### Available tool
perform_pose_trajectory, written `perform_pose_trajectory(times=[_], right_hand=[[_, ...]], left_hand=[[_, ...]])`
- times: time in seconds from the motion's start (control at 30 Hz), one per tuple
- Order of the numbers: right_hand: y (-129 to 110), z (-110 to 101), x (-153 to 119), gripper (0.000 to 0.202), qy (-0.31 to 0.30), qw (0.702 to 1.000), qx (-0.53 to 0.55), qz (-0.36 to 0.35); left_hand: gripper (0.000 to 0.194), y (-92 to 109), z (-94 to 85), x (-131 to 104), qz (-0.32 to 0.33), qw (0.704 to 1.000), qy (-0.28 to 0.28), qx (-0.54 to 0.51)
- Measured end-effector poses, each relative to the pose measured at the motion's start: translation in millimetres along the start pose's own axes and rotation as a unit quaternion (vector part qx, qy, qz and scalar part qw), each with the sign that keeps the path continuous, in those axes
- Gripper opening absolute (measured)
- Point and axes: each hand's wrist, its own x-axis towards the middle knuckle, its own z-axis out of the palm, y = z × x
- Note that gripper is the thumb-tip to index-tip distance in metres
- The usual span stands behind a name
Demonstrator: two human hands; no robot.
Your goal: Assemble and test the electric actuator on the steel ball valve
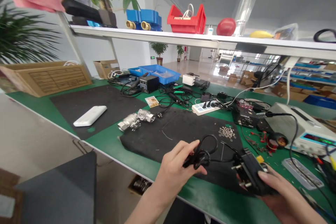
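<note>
My left hand (176, 163) is closed around a bundled black cable (201, 159), whose loop stands up above the fingers. From this bundle the cable runs right toward a black boxy device (250, 171) with metal prongs on its left side. My right hand (279, 190) grips that device from its right, thumb on top; most of the other fingers are hidden behind it. Both hands are over the front edge of a black mat (183, 129). Small metal rings or nuts (227, 133) lie scattered beyond the device. Metal valve fittings (136, 119) rest at the mat's left.
A white power strip (206, 107), tangled cables and a blue tray (160, 73) are farther back. Right of my hands stand a bench instrument (304, 129), a black control box (245, 117) and a clear compartment box (303, 174). A white flat case (90, 116) lies left. A shelf (162, 36) spans above.
</note>
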Motion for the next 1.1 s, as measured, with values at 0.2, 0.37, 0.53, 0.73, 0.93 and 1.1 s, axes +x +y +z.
perform_pose_trajectory(times=[0.2,0.37,0.53,0.73,0.93,1.1], right_hand=[[14.6,14.9,34.9,0.086,-0.009,0.993,0.079,0.086],[18.5,13.9,35.3,0.083,-0.023,0.989,0.093,0.113],[4.9,9.5,19.4,0.080,-0.046,0.992,0.062,0.102],[-6.6,2.4,14.4,0.094,-0.131,0.987,-0.093,-0.017],[-8.2,1.9,23.4,0.095,-0.128,0.958,-0.228,-0.119],[-20.3,7.5,27.3,0.102,-0.164,0.921,-0.328,-0.134]], left_hand=[[0.077,-5.2,-13.2,-11.7,-0.068,0.979,-0.190,0.006],[0.048,-5.6,-22.1,-21.6,-0.018,0.955,-0.266,0.128],[0.038,-17.5,-21.4,-13.6,0.095,0.941,-0.217,0.241],[0.031,-48.4,-9.9,5.8,0.162,0.919,-0.186,0.307],[0.028,-86.2,3.3,38.0,0.199,0.904,-0.174,0.336],[0.034,-112.0,18.1,77.5,0.191,0.905,-0.173,0.338]])
